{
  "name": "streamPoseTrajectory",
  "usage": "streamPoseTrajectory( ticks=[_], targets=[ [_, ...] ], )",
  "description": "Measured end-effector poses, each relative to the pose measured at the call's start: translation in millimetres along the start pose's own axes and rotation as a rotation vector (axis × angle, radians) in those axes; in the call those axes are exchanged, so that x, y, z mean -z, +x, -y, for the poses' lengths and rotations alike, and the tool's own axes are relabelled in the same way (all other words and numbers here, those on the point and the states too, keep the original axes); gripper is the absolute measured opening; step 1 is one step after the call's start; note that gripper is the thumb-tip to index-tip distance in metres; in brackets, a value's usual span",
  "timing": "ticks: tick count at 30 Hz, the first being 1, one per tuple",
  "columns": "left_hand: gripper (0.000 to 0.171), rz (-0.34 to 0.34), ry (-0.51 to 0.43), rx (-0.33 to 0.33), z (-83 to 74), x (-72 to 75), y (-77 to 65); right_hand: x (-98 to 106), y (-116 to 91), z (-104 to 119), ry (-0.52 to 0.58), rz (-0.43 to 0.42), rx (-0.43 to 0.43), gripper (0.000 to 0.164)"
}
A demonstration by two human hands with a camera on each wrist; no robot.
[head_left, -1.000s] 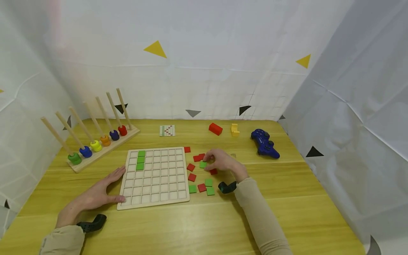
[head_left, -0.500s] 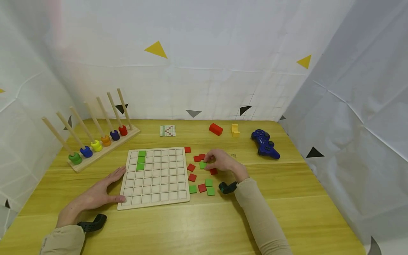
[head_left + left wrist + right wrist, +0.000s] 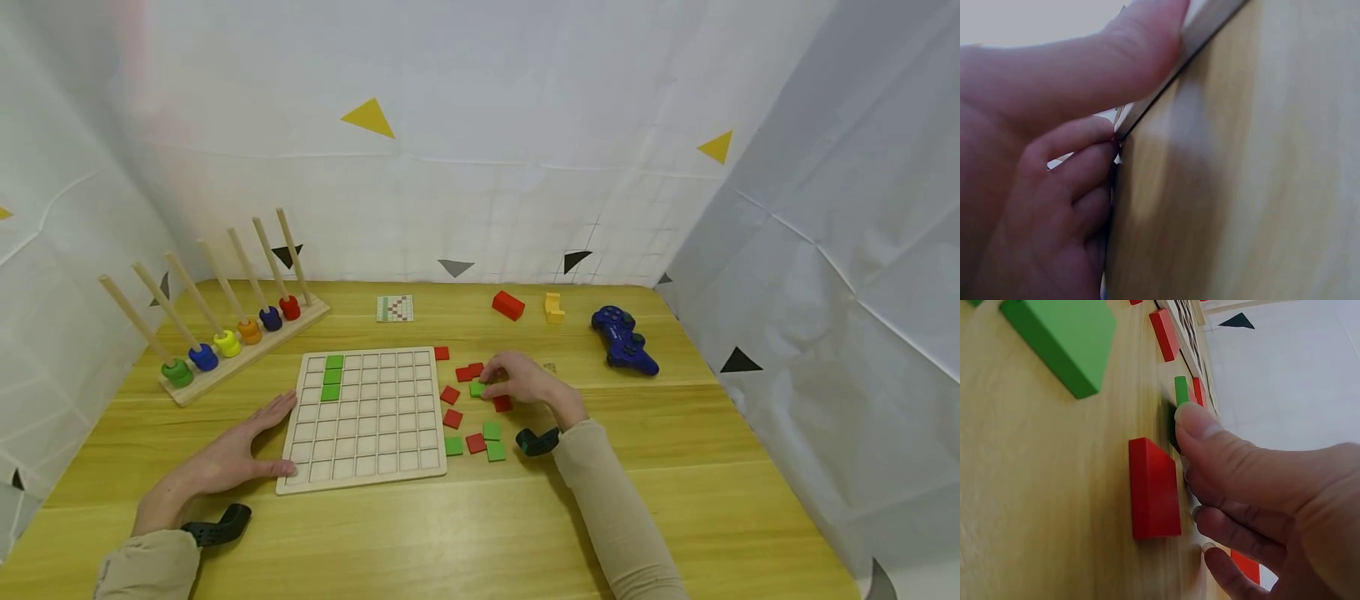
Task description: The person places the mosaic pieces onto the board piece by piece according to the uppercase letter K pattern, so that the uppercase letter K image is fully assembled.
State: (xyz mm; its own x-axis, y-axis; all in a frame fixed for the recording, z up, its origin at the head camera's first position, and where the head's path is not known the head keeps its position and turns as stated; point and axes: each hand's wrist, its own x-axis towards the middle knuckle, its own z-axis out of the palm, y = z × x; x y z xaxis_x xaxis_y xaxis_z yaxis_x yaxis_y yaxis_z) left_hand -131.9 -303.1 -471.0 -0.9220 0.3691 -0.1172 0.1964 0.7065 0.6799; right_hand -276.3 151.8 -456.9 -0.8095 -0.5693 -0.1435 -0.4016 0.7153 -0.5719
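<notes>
A wooden grid board [image 3: 367, 426] lies on the table, with three green tiles [image 3: 331, 377] in a column near its upper left. My left hand [image 3: 217, 458] rests at the board's left edge, thumb on the near corner and fingers stretched along the side; the left wrist view shows the thumb [image 3: 1141, 56] against the rim. To the right of the board, my right hand [image 3: 525, 379] pinches a green tile [image 3: 1181, 389], its thumb [image 3: 1194, 419] over the tile's near end. A red tile [image 3: 1155, 490] lies just under this hand. Several loose red and green tiles [image 3: 491, 430] are scattered around.
A peg stand [image 3: 247, 350] with coloured rings stands at back left. Behind the board lies a small pattern card [image 3: 394, 308]. Farther right are a red block [image 3: 508, 304], a yellow block [image 3: 553, 308] and a blue game controller [image 3: 624, 340]. Pale curtains enclose the table.
</notes>
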Motion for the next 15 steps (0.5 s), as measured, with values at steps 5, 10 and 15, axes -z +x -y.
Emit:
streamPoseTrajectory(
  ticks=[5,10,15],
  targets=[
    [0.105,-0.001,0.006,-0.002,0.2,0.0,0.4,-0.1,-0.3,-0.1,0.002,-0.003,0.007,0.016],
    [0.105,-0.002,0.011,-0.001,0.2,0.1,0.8,-0.1,-1.0,-0.8,0.002,-0.004,0.022,0.015],
    [0.105,0.001,0.010,0.002,-0.9,0.0,0.0,0.7,-1.7,-0.8,0.019,0.000,0.033,0.017]
  ],
)
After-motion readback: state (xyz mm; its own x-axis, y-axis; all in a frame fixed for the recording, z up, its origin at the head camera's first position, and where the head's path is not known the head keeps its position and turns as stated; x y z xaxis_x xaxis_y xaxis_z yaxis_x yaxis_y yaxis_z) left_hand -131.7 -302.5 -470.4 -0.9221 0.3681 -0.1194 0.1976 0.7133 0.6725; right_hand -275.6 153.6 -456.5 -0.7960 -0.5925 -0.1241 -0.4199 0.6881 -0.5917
